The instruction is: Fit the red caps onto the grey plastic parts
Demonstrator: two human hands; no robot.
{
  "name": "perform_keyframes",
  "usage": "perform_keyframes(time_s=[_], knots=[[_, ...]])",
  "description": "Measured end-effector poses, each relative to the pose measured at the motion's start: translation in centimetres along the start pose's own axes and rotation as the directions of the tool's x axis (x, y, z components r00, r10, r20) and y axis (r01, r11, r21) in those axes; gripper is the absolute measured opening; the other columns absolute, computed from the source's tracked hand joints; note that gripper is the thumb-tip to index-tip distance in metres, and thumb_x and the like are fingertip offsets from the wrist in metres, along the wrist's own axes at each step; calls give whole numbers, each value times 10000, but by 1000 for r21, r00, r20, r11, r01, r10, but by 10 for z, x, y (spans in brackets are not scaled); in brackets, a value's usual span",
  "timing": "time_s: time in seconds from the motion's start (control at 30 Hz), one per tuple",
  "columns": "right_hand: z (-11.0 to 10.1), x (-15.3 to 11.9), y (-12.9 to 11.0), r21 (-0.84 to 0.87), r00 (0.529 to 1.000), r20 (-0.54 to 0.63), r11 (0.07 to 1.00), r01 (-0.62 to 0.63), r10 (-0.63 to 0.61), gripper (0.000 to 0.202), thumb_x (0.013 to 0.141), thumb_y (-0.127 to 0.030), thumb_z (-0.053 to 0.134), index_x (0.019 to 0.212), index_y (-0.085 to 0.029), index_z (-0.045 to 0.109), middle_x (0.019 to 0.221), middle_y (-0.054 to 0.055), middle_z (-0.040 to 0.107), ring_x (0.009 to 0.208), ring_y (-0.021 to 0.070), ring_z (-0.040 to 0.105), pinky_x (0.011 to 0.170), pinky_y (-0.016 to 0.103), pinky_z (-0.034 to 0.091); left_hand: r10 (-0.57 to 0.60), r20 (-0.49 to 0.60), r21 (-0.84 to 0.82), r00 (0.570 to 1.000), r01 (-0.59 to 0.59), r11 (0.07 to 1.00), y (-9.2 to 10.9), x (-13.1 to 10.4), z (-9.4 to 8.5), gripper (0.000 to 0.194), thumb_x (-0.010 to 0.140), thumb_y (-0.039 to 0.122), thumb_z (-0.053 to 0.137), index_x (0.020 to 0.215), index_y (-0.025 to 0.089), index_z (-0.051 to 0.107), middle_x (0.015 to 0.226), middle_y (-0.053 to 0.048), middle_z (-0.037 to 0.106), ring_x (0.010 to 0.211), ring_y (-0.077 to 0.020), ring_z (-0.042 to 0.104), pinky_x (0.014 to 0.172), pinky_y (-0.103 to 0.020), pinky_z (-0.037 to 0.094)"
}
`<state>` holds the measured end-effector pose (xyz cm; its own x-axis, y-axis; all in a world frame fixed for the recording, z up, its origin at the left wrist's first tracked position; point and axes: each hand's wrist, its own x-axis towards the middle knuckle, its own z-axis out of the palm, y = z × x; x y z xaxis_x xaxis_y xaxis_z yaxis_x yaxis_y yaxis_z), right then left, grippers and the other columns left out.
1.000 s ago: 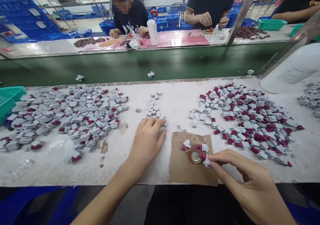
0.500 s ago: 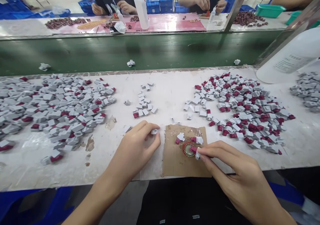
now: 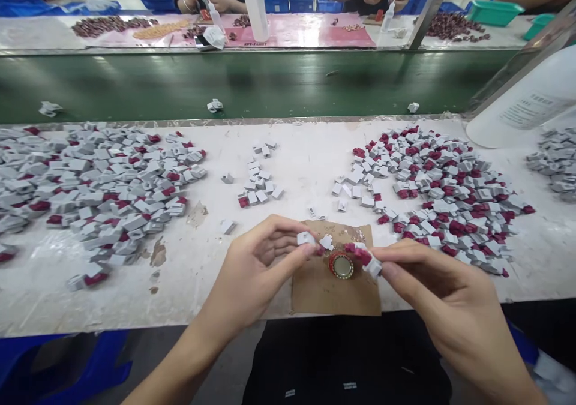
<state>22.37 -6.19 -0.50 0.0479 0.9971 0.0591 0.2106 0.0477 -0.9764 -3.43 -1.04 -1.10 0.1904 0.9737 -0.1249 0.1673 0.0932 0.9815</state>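
Observation:
Between the thumb and fingers of my left hand (image 3: 263, 264) is a small grey piece (image 3: 305, 238), held over the left edge of the cardboard (image 3: 315, 291). My right hand (image 3: 443, 294) pinches a maroon-and-grey piece (image 3: 371, 264) by its grey end, right of a bottle cap (image 3: 341, 265). The cap lies open side up on the cardboard, with a shiny surface inside. A grey-and-maroon piece (image 3: 326, 242) rests behind the cap, near my left fingertips. Another piece lies behind the one in my right hand, partly hidden.
Heaps of grey and maroon pieces lie at left (image 3: 121, 183) and right (image 3: 450, 183), with a small group (image 3: 261, 183) between. A large white bottle (image 3: 522, 102) leans in at far right. Beyond the green belt (image 3: 270, 84), other people's hands work at another table.
My left hand has moved right with its grey piece, up to the cardboard. My right hand has lifted its piece away from the cap, slightly to the right. The view has shifted a little.

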Motion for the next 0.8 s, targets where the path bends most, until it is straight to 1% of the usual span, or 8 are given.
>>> perform_keyframes(time_s=[0.13, 0.17, 0.23, 0.3, 0.37, 0.53, 0.67, 0.8], knots=[[4, 9, 7, 287, 998, -41, 957, -33, 47, 87, 1043, -346, 852, 1088, -386, 916, 1085, 17, 920, 1019, 256, 892, 903, 366, 748, -72, 119, -283, 990, 103, 953, 18, 10, 23, 250, 919, 349, 959, 1093, 208, 848, 1053, -85, 888, 817, -226, 833, 747, -340, 731], [6, 10, 7, 326, 996, -62, 945, -39, 62, 63, 1031, -366, 866, 1069, -375, 916, 1062, 22, 920, 1006, 263, 893, 903, 385, 751, -79, 153, -322, 985, 125, 939, 20, 12, 27, 261, 918, 346, 960, 1107, 199, 856, 1047, -93, 891, 801, -223, 831, 719, -330, 723], [9, 12, 7, 368, 993, -89, 929, -44, 83, 59, 1014, -406, 884, 1040, -362, 914, 1029, 28, 916, 990, 272, 893, 908, 417, 753, -87, 203, -362, 975, 157, 919, 23, 16, 34, 280, 913, 337, 967, 1130, 188, 872, 1027, -100, 893, 830, -235, 841, 757, -342, 728], [10, 12, 6, 374, 993, -92, 927, -32, 71, 59, 1012, -413, 887, 1035, -365, 914, 1014, 24, 909, 982, 265, 888, 909, 414, 751, -85, 235, -374, 968, 171, 912, 23, 17, 38, 286, 910, 332, 970, 1137, 180, 886, 1018, -103, 895, 866, -250, 854, 848, -381, 741], [11, 11, 6, 369, 994, -96, 929, -17, 56, 44, 1018, -383, 885, 1047, -376, 918, 1014, 13, 903, 976, 240, 880, 900, 367, 742, -79, 250, -384, 965, 173, 907, 22, 17, 41, 290, 908, 333, 974, 1137, 174, 893, 1039, -108, 898, 901, -260, 863, 908, -403, 741], [8, 7, 9, 343, 997, -53, 939, -30, 51, 117, 1054, -304, 852, 1078, -396, 919, 1035, -10, 889, 951, 185, 867, 855, 264, 718, -84, 289, -417, 954, 205, 886, 18, 16, 40, 275, 875, 294, 1010, 1106, 187, 907, 1071, -97, 904, 928, -235, 867, 917, -341, 730], [6, 6, 12, 330, 999, 6, 943, -34, 33, 152, 1071, -271, 823, 1105, -385, 918, 1078, 7, 890, 986, 214, 875, 874, 307, 738, -91, 301, -416, 949, 217, 883, 20, 17, 39, 207, 921, 259, 968, 1107, 193, 907, 1031, -85, 905, 889, -206, 856, 868, -303, 720], [6, 7, 11, 291, 1000, -4, 957, -11, 13, 143, 1055, -266, 834, 1102, -368, 923, 1098, 34, 892, 1002, 243, 869, 871, 352, 746, -93, 306, -379, 947, 211, 901, 20, 18, 39, 189, 922, 265, 956, 1086, 186, 906, 1054, -99, 903, 901, -228, 858, 882, -340, 728]])
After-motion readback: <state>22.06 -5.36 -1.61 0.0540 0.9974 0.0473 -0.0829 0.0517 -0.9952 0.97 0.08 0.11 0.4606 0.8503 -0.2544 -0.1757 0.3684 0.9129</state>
